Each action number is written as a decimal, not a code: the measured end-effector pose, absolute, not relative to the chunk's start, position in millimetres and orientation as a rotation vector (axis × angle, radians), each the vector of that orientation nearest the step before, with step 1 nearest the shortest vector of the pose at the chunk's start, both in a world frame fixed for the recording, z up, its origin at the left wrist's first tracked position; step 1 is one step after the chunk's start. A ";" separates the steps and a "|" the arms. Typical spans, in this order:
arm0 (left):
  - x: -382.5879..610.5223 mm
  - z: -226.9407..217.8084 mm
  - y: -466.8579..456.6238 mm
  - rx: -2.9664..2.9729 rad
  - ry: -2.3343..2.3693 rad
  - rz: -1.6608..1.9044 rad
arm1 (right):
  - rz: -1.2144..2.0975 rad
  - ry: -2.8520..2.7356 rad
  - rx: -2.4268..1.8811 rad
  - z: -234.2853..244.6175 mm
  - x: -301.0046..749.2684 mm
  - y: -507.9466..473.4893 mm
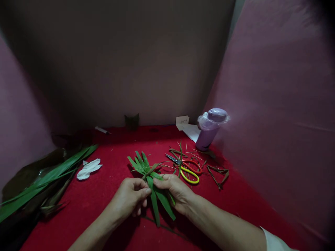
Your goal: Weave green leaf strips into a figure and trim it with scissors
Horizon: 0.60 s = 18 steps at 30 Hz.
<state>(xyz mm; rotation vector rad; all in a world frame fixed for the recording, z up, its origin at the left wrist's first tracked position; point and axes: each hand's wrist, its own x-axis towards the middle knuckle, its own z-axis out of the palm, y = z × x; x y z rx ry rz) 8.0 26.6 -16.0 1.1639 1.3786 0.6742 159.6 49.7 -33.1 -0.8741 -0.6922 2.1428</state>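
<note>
A bundle of green leaf strips (146, 170) lies on the red cloth (104, 195), fanned out at its far end with loose ends trailing toward me. My left hand (129, 200) pinches the strips from the left, thumb and fingers closed on them. My right hand (175, 190) grips the same bundle from the right, fingers curled around it. Both hands meet at the bundle's middle.
Scissors with red and yellow handles (187, 169) lie just beyond my right hand among thin sticks and leaf scraps (218, 172). A purple bottle (209, 130) stands at the back right. Long green leaves (44, 177) and a white crumpled paper (89, 168) sit at the left.
</note>
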 end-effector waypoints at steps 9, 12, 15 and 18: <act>10.6 -19.4 25.3 1.150 1.410 0.638 | 2.032 -0.627 -1.031 -33.5 153.2 48.2; 11.2 -18.3 25.0 1.145 1.421 0.613 | 1.992 -0.616 -1.058 -32.4 151.8 47.4; 10.5 -17.1 24.8 1.151 1.431 0.590 | 1.963 -0.607 -1.075 -31.9 151.0 46.5; 9.2 -16.0 24.8 1.149 1.438 0.561 | 1.960 -0.601 -1.081 -31.4 150.6 46.4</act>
